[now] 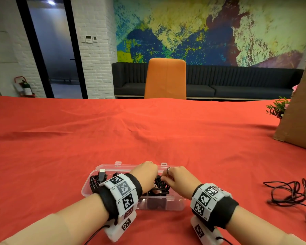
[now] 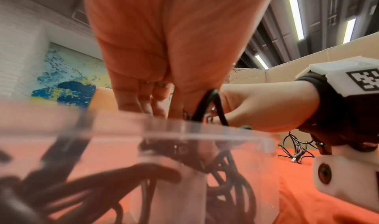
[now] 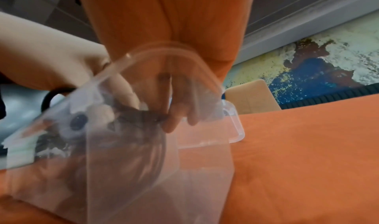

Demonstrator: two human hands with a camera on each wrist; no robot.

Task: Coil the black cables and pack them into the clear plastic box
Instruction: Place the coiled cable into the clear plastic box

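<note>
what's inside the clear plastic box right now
Coiled black cables fill the clear plastic box, a plug poking up at its left end. Both hands cover the middle, so the cables there are hidden.

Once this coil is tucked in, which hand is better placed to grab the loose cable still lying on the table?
Probably the right hand: the loose cable lies on the tablecloth on its side, with the clear box and left hand further away.
</note>
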